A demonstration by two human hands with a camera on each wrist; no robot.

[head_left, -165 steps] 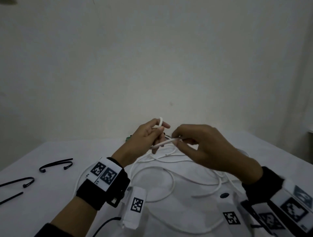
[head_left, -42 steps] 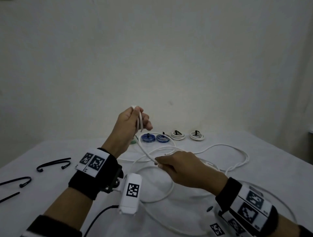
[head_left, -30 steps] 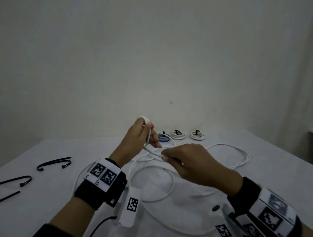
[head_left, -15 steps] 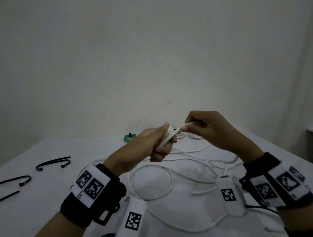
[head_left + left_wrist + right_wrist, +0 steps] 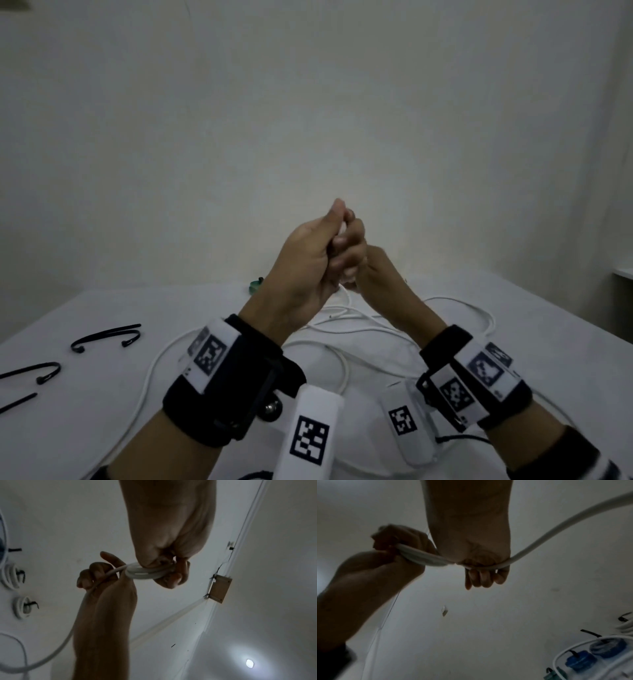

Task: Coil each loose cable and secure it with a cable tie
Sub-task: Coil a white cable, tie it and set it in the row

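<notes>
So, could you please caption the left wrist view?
Left hand grips the white cable coil; right hand feeds it.

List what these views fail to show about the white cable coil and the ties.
- Small white cable coil: hidden in head view by left hand; turn count blurred in wrist views.
- Cable's free end: not traceable.
- Black cable ties: two cut by head view's left edge.
</notes>
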